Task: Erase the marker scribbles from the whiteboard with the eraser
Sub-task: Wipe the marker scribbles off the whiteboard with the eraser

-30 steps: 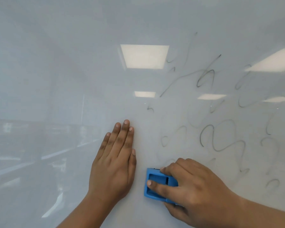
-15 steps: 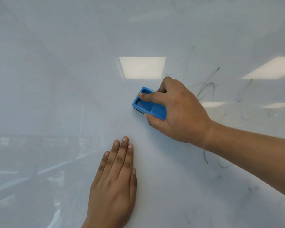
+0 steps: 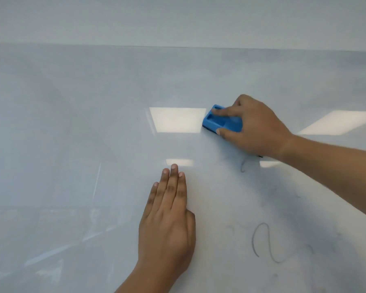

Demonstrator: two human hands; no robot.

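Observation:
A glossy whiteboard (image 3: pixel 72 144) fills nearly the whole view. My right hand (image 3: pixel 256 127) grips a blue eraser (image 3: pixel 220 122) and presses it flat on the board, right of centre, beside a bright ceiling-light reflection. My left hand (image 3: pixel 169 225) lies flat on the board below, fingers together and holding nothing. A dark looping marker scribble (image 3: pixel 266 244) stays at the lower right. A short scribble stroke (image 3: pixel 243 166) shows just under my right wrist. Faint grey smears surround both marks.
The board's top edge (image 3: pixel 178 46) runs across the upper part of the view, with plain wall (image 3: pixel 178 17) above. Reflections of ceiling lights (image 3: pixel 175 119) glare on the board at centre and right.
My right hand swept the eraser from the lower middle up and rightward. Most scribbles on the right have gone. My left hand stayed flat; the view tilted up, showing the board's top edge.

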